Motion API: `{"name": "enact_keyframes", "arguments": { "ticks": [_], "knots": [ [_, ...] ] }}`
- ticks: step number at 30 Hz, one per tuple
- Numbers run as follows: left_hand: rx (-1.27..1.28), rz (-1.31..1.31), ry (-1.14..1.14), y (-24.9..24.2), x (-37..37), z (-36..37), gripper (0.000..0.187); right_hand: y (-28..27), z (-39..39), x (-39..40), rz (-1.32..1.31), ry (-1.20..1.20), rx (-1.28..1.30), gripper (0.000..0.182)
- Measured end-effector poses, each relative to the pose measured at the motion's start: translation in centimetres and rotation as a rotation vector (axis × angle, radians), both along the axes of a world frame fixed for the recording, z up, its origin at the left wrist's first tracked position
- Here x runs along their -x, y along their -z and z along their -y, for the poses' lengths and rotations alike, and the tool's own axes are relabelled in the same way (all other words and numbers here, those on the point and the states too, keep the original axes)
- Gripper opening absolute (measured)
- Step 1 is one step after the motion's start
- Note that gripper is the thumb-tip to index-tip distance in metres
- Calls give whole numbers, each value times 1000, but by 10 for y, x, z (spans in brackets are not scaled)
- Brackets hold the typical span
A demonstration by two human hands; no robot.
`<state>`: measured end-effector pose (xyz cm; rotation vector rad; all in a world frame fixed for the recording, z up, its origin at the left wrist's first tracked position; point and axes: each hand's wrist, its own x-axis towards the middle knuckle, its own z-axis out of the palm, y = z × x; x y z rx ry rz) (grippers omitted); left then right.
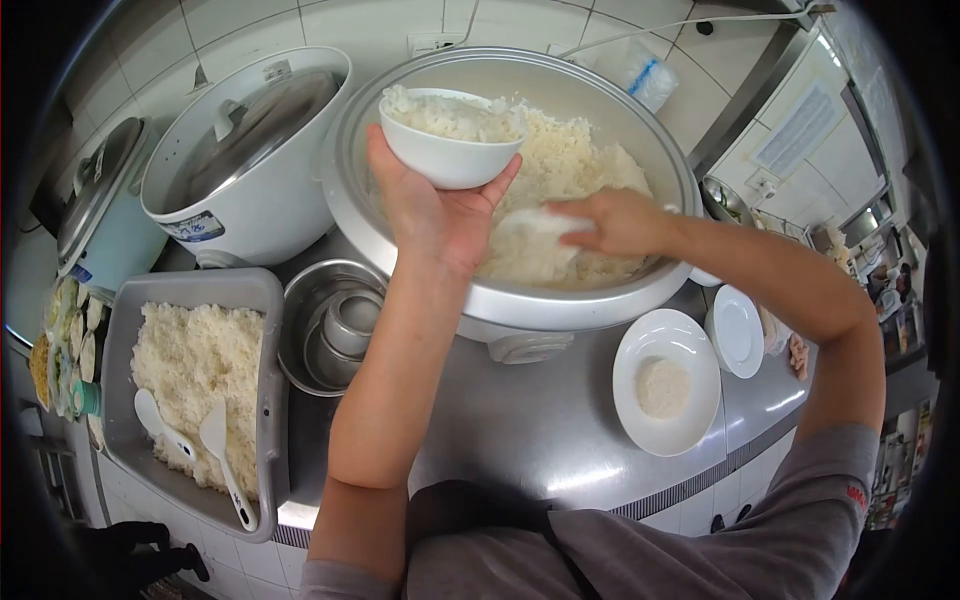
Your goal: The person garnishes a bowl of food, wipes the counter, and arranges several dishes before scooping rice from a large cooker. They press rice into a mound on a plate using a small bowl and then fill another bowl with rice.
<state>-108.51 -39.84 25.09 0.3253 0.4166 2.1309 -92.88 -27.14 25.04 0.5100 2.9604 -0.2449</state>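
Observation:
My left hand [437, 215] is closed around the underside of a white bowl [455, 160], holding it up over the near left part of a large rice cooker [560, 302]. White rice [450, 113] is heaped in the bowl. Inside the cooker lies a big mass of cooked rice [580, 160]. My right hand [620, 222] reaches into the cooker, its fingers closed on a white rice paddle [535, 230]. The paddle is smeared by motion, and its blade is low against the rice.
A grey tub [278, 400] of rice with two white paddles stands at left, beside nested metal pots [295, 350]. Behind it is another cooker [270, 170] with a metal lid [265, 130]. White plates [705, 400] rest on the steel counter [500, 410] at right.

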Motion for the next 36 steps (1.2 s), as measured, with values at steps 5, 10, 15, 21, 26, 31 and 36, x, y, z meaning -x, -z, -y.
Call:
{"name": "enact_keyframes", "arguments": {
  "ticks": [5,10,15,21,26,31,36],
  "knots": [
    [-17,-9,-60,0,1,2,58,-15,26,11,144,-15,115,45],
    [-109,73,-42,4,5,3,62,15,-12,-9,-124,-226,365,45],
    [-189,160,-132,8,7,5,63,-30,-14,-11,55,115,606,37],
    [-89,140,-81,4,7,2,58,-102,-29,-2,-115,383,414,29],
    [74,85,35,5,5,-3,57,-96,9,30,-275,188,-127,38],
    [231,97,-82,19,13,-12,53,-43,69,39,-312,79,-363,54],
    [285,155,-141,16,12,-11,49,-25,87,39,-322,55,-416,60]
  ]
}}
